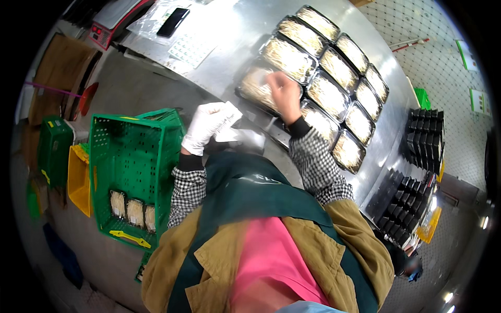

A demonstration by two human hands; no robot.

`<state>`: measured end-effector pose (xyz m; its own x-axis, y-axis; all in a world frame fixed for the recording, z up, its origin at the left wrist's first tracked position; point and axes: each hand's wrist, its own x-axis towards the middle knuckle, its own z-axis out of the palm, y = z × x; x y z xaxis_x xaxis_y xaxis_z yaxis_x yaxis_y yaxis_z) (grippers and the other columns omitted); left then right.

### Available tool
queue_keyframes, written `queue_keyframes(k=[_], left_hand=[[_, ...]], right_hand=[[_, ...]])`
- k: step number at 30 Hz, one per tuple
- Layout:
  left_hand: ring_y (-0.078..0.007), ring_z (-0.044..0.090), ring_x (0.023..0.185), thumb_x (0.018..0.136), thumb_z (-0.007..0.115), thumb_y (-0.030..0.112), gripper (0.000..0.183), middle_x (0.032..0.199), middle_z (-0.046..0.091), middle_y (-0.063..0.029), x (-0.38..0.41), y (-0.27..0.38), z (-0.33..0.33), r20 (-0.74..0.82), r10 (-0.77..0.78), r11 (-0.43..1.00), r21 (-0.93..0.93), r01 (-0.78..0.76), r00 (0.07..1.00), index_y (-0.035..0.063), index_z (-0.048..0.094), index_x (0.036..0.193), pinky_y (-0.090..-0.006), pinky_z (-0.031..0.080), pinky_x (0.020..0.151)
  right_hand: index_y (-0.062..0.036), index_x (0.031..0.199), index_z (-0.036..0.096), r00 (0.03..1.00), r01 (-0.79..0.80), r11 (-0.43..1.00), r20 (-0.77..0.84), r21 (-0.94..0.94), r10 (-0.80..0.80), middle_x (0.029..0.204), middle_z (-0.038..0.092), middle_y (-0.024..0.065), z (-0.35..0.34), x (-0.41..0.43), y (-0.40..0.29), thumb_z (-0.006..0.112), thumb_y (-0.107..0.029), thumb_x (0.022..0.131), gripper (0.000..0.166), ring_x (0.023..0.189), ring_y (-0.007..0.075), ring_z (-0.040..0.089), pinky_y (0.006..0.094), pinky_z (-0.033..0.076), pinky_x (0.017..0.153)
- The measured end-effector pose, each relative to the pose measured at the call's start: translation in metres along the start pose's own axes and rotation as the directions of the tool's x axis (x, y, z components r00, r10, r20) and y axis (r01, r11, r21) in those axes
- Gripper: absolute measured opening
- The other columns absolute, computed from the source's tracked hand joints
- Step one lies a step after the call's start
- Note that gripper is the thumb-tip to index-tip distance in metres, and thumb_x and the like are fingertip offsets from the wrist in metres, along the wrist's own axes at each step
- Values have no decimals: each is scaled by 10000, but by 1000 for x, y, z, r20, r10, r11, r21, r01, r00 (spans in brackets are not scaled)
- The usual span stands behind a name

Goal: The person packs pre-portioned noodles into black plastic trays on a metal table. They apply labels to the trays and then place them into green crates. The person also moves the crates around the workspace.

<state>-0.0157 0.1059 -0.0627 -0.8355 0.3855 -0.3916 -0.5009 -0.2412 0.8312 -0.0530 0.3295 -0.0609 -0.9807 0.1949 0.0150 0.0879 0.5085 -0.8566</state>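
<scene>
My left hand (205,127), in a white glove, is closed on a strip of white labels (233,113) that bears small writing. The strip's loose, blurred end (250,141) hangs over the table's near edge. My bare right hand (285,96) is bent over the leftmost black film-wrapped tray (254,88), which is packed with pale, thin strands like sprouts or enoki mushrooms. Its fingers are bunched and blurred; a whitish patch lies by the fingertips, and I cannot tell whether they grip it. Several similar trays (328,94) sit in rows to the right.
The steel table (231,51) carries a phone (173,22), a label sheet (191,51) and a red scale (102,34). Stacked black trays (424,141) stand at right. At left, a green crate (127,156) holds several packed trays (135,212), beside a yellow crate (79,180).
</scene>
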Motion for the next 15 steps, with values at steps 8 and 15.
queue_keyframes(k=[8, 15], left_hand=[[-14, 577, 802, 875, 613, 57, 227, 946, 646, -5, -3, 14, -18, -67, 131, 985, -100, -137, 989, -5, 631, 1093, -146, 466, 699], [-29, 535, 660, 891, 618, 129, 124, 764, 623, 17, 34, -15, 1, -71, 148, 978, 156, -136, 986, 12, 657, 899, -179, 425, 572]], right_hand=[[-33, 933, 606, 965, 138, 792, -98, -595, -242, 912, 577, 137, 42, 32, 51, 653, -322, 807, 319, 879, 295, 555, 401, 406, 752], [7, 956, 630, 978, -161, 984, 144, 72, 150, 862, 627, 50, 18, 13, 19, 605, -278, 889, 294, 712, 126, 539, 273, 453, 674]])
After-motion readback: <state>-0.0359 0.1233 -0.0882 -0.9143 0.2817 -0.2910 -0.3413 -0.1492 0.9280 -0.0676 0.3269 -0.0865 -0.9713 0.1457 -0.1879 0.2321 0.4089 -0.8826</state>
